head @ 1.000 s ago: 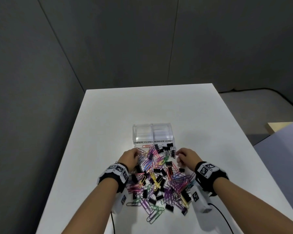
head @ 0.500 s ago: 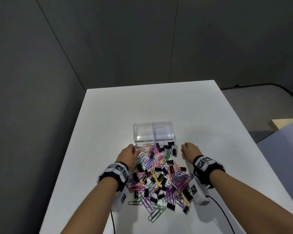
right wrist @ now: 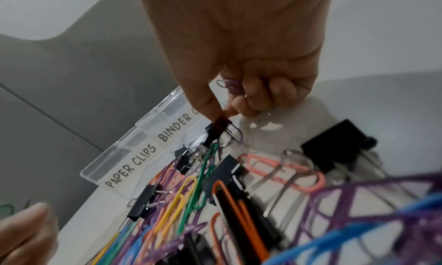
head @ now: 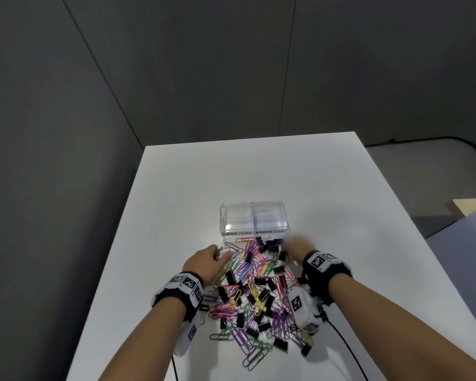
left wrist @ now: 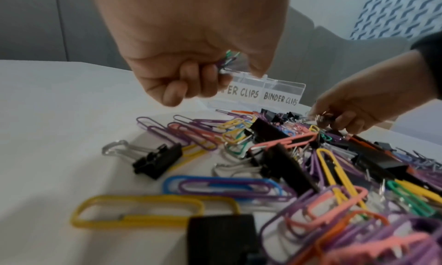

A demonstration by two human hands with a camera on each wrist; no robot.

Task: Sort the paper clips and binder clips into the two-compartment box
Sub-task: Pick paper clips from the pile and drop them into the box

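Observation:
A clear two-compartment box (head: 252, 219) stands on the white table, labelled PAPER CLIPS on the left and BINDER CLIPS on the right; both compartments look empty. In front of it lies a mixed pile (head: 254, 294) of coloured paper clips and black binder clips. My left hand (head: 215, 255) is at the pile's upper left, fingers curled round a few green and purple paper clips (left wrist: 227, 60). My right hand (head: 289, 247) is at the pile's upper right. Its thumb and forefinger pinch a black binder clip (right wrist: 219, 124), and a purple paper clip (right wrist: 230, 85) sits in its palm.
The table (head: 176, 204) has bare surface to the left, right and behind the box. A grey wall corner lies beyond the far edge. Cables (head: 344, 345) trail from the wrist cameras toward the near edge. A wooden corner (head: 470, 206) shows at the far right.
My right hand has come back left from beside the pile to the binder clips just in front of the box. My left hand stays at the pile's upper left, still holding paper clips.

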